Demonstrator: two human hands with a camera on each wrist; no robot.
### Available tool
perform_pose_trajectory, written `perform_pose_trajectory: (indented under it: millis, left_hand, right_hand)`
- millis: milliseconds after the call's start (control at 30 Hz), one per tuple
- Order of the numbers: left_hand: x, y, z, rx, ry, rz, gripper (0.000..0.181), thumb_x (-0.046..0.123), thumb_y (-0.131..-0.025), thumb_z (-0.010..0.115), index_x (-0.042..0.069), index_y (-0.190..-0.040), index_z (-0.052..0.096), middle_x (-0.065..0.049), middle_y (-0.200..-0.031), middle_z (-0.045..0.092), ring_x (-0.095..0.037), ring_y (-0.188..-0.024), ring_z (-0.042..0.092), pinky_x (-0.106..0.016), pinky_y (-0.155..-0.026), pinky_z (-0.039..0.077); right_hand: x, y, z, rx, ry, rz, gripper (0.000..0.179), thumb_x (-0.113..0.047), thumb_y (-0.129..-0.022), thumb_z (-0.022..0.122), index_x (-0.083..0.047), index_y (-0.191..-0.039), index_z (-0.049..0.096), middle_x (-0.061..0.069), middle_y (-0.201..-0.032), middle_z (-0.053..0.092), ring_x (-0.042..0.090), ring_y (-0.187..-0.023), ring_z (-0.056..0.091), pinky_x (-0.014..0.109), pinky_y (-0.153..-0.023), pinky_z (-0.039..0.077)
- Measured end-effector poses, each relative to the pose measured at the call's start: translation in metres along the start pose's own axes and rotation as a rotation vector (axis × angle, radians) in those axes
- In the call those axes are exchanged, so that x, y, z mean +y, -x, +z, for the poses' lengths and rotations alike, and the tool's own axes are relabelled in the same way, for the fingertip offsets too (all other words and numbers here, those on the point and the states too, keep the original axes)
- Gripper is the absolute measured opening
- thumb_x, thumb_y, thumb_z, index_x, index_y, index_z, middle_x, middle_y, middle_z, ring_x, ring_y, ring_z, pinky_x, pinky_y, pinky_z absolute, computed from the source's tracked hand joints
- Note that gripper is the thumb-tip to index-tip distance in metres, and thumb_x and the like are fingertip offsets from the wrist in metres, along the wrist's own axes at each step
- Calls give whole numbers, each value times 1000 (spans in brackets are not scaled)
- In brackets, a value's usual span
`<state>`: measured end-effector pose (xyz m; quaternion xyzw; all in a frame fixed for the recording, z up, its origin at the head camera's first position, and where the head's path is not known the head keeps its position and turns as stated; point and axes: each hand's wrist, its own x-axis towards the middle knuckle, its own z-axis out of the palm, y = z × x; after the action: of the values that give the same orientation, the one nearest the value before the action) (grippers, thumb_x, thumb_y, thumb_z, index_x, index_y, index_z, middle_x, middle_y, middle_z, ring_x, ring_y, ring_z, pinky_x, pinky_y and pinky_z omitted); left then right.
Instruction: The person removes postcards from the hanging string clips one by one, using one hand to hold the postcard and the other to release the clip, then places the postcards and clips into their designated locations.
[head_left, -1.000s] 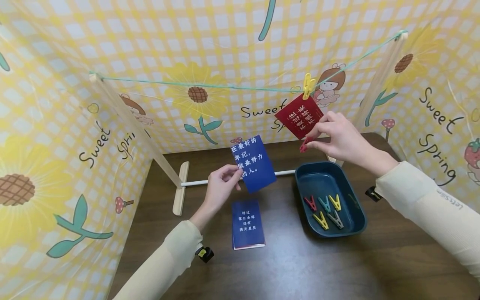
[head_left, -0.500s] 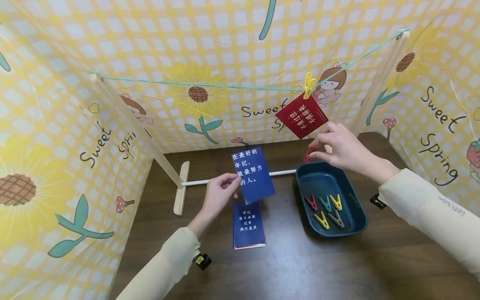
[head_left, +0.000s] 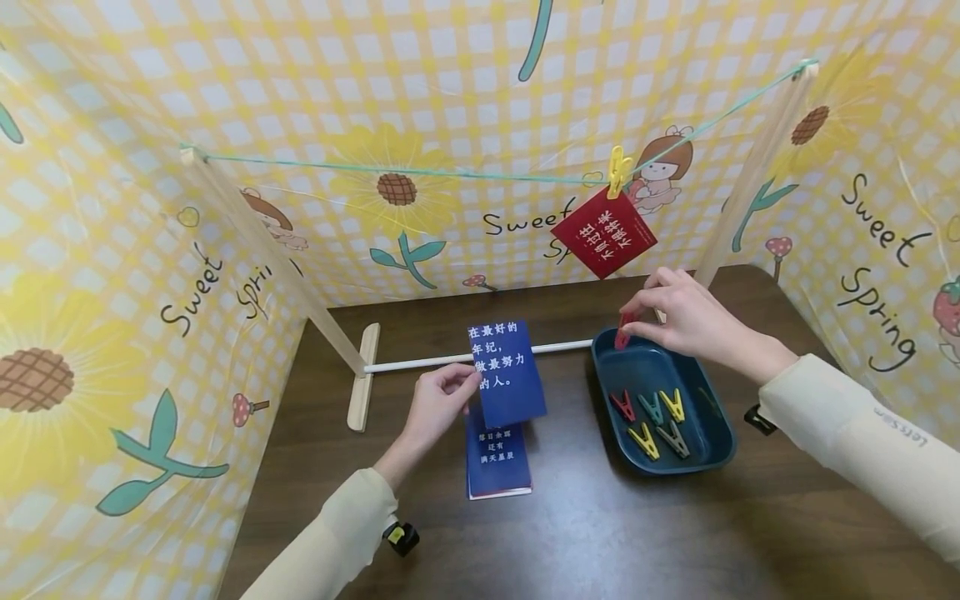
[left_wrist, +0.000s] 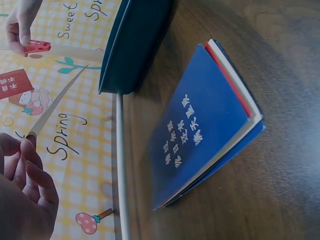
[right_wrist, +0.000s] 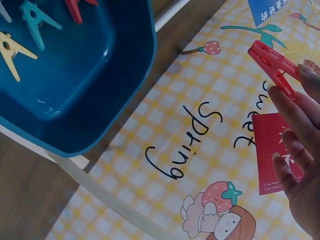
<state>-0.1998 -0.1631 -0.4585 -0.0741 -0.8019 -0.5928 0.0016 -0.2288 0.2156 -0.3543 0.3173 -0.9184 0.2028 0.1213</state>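
Between thumb and fingers, my left hand (head_left: 442, 400) pinches a blue card (head_left: 508, 375) with white writing by its left edge; the card is up off the table, seen edge-on in the left wrist view. Below it lies a stack of cards (head_left: 498, 467), a blue one on top. My right hand (head_left: 686, 317) pinches a red clothespin (right_wrist: 274, 67) above the back rim of a dark blue basin (head_left: 720, 408). Inside the basin lie several clothespins (head_left: 642, 440) in red, green, yellow and grey. A red card (head_left: 604, 233) hangs tilted from a green string (head_left: 465, 175) by a yellow clothespin (head_left: 618, 173).
Two wooden posts (head_left: 270, 258) hold the string's ends above the brown table (head_left: 585, 533). A white rod (head_left: 390, 365) runs low between the stand's feet, partly behind the held card. Yellow checked cloth (head_left: 450, 83) surrounds the back and sides.
My left hand has lowered the blue card, which now overlaps the stack from the head view. My right hand has come down from beside the red card to the basin's rim, keeping the red clothespin.
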Motion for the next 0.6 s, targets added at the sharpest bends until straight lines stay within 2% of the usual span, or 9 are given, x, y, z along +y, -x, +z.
perform_pose_trajectory:
  millis: [167, 367, 600]
  left_hand:
    - [-7, 5, -3, -20, 24, -13, 16, 7, -97, 72, -6, -104, 76, -23, -86, 73, -16, -49, 56, -20, -50, 46]
    - [-18, 11, -9, -19, -6, -33, 15, 7, -97, 72, -6, -104, 76, -19, -85, 73, -21, -50, 57, -20, -49, 43]
    - [-27, 15, -13, -41, -19, -54, 15, 6, -98, 71, -7, -105, 76, -17, -85, 73, -26, -52, 58, -21, -51, 46]
  right_hand:
    - [2, 4, 6, -40, -24, 37, 23, -16, -83, 89, -11, -104, 81, 4, -95, 70, 21, -94, 51, 39, -75, 42]
    - [5, 8, 14, -57, -35, 44, 23, -20, -84, 89, -11, -104, 81, 3, -92, 72, 21, -93, 50, 39, -76, 40]
    - [9, 12, 21, -85, -41, 68, 25, -24, -84, 89, -11, -105, 81, 2, -94, 70, 19, -92, 49, 38, -75, 41]
